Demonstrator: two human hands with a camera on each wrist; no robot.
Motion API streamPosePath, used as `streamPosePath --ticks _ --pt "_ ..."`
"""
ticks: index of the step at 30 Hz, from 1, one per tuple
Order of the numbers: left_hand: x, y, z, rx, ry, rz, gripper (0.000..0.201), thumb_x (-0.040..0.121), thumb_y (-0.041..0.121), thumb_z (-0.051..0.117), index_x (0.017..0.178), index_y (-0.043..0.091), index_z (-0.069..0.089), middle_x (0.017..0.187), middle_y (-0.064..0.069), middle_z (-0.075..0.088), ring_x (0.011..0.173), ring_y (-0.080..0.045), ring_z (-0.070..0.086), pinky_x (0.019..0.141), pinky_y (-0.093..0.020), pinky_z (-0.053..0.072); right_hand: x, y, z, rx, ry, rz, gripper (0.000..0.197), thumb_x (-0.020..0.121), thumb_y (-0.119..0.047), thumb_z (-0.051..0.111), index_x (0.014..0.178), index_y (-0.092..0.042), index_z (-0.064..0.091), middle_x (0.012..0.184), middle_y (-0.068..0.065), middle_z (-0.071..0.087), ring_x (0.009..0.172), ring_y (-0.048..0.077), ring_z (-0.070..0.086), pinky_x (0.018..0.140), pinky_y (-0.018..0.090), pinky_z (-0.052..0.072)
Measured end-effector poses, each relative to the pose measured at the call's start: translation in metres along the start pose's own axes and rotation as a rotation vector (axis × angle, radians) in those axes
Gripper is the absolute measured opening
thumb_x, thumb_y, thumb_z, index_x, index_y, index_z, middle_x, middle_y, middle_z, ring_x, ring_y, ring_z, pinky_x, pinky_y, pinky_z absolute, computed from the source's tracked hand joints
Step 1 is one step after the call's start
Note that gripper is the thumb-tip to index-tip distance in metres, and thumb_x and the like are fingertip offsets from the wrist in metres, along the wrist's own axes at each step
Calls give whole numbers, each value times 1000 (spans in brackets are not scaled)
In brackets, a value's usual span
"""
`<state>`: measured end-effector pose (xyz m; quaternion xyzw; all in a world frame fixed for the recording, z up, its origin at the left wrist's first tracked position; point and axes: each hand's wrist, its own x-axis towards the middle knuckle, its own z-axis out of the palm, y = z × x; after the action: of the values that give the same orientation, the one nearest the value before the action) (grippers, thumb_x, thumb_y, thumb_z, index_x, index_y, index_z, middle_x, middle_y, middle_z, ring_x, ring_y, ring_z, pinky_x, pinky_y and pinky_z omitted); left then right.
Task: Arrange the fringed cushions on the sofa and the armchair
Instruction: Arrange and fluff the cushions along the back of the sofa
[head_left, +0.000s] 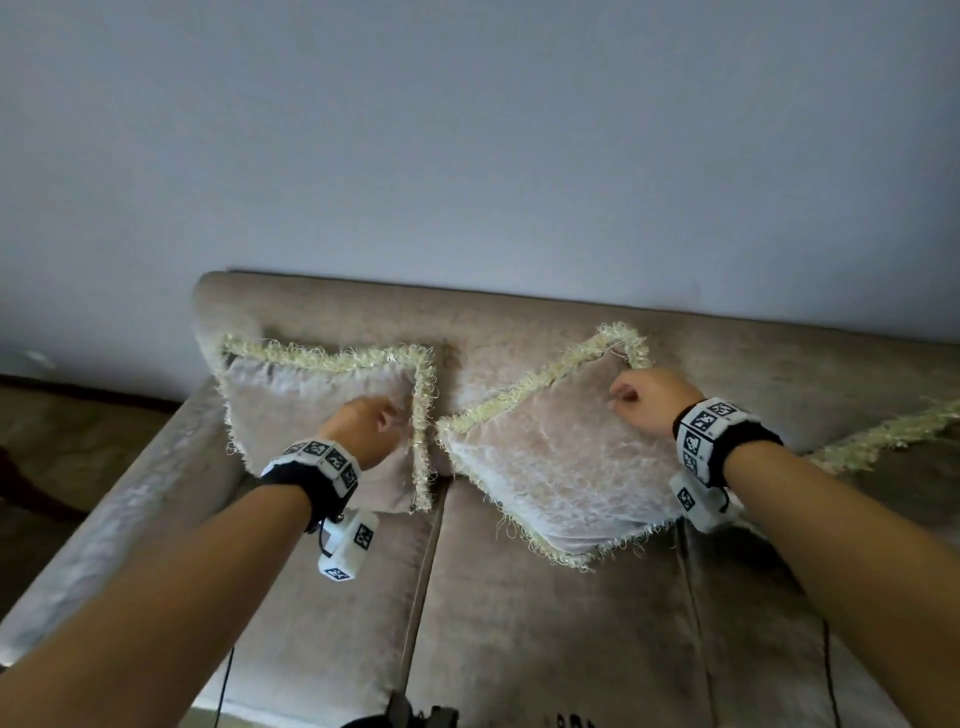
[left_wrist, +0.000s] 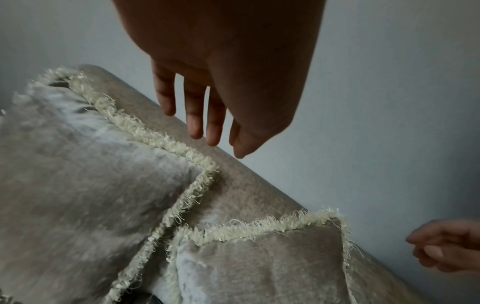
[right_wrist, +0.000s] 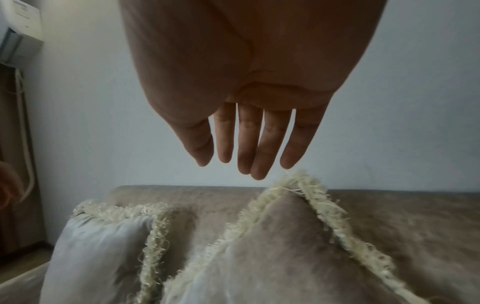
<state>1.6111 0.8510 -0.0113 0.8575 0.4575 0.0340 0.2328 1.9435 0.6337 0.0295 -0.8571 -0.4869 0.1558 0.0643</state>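
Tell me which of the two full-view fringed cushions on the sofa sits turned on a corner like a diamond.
The right cushion, below the right hand. Its top corner points up the sofa backrest, while the left cushion stands square, top edge level.

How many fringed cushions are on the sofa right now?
3 in view: left cushion upright against the backrest by the armrest, middle cushion tilted like a diamond, and a third cushion, only its fringe showing, at right.
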Motion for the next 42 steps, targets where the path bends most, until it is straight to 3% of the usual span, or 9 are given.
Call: streamPosePath --ticks 5,7,10,13,20,28,31,34,42 --pt "-12 -82 -44 19 -13 9 22 87 35 60 107 27 64 96 5 64 89 -16 63 81 -34 53 -8 -94 20 49 71 7 33 83 -44 56 105 -25 70 93 -12 67 91 13 64 89 34 54" --pt "-16 -104 -57 30 -24 11 24 87 35 61 109 25 64 95 5 62 89 -15 62 81 -32 52 -14 -127 24 27 91 -5 22 88 -37 61 103 -25 70 87 -11 62 92 14 65 91 34 53" --pt "-17 -131 -68 24 -45 6 26 89 32 60 113 23 62 99 3 61 88 -15 59 77 -28 48 -16 -162 29 23 42 -21 17 92 -34 61 104 -26 69 99 -9 67 94 14 64 90 37 53" --pt "-14 -156 -70 -14 -22 -15 28 89 34 60 115 24 61 102 4 61 88 -13 58 77 -26 47 -2 -186 27 -23 5 -68 15 91 -34 58 93 -29 72 94 -10 68 86 12 63 81 37 54" --pt "-27 -217 -63 -28 -39 -171 32 87 37 58 118 28 58 110 2 60 98 -17 60 90 -37 51 53 -237 48 -61 -42 -193 14 90 -37 62 100 -29 69 96 -11 67 87 10 63 81 35 56" --pt "-37 -305 -58 -43 -29 -361 25 77 39 58 101 30 61 101 1 63 96 -24 62 85 -35 51 103 -312 123 -8 -201 -303 16 91 -31 65 104 -24 70 100 -8 70 86 8 64 81 28 55" --pt "-17 -341 -56 -44 -46 -397 42 80 41 59 121 31 55 119 -3 58 106 -26 60 93 -38 50 130 -350 148 -24 -212 -344 16 93 -30 61 105 -24 70 101 -9 70 84 6 63 76 22 52" --pt "16 -378 -53 -41 -75 -369 53 84 38 61 133 26 46 127 -7 49 113 -29 55 98 -42 46 162 -389 170 -49 -221 -340 18 94 -31 59 108 -24 67 106 -9 68 89 8 63 82 28 55" --pt "119 -485 -36 -80 -372 -241 57 71 45 56 124 24 55 119 -9 58 111 -29 55 95 -39 46 258 -466 216 -208 -285 -173 58 89 -31 63 144 -23 43 139 3 47 110 19 54 93 35 51"
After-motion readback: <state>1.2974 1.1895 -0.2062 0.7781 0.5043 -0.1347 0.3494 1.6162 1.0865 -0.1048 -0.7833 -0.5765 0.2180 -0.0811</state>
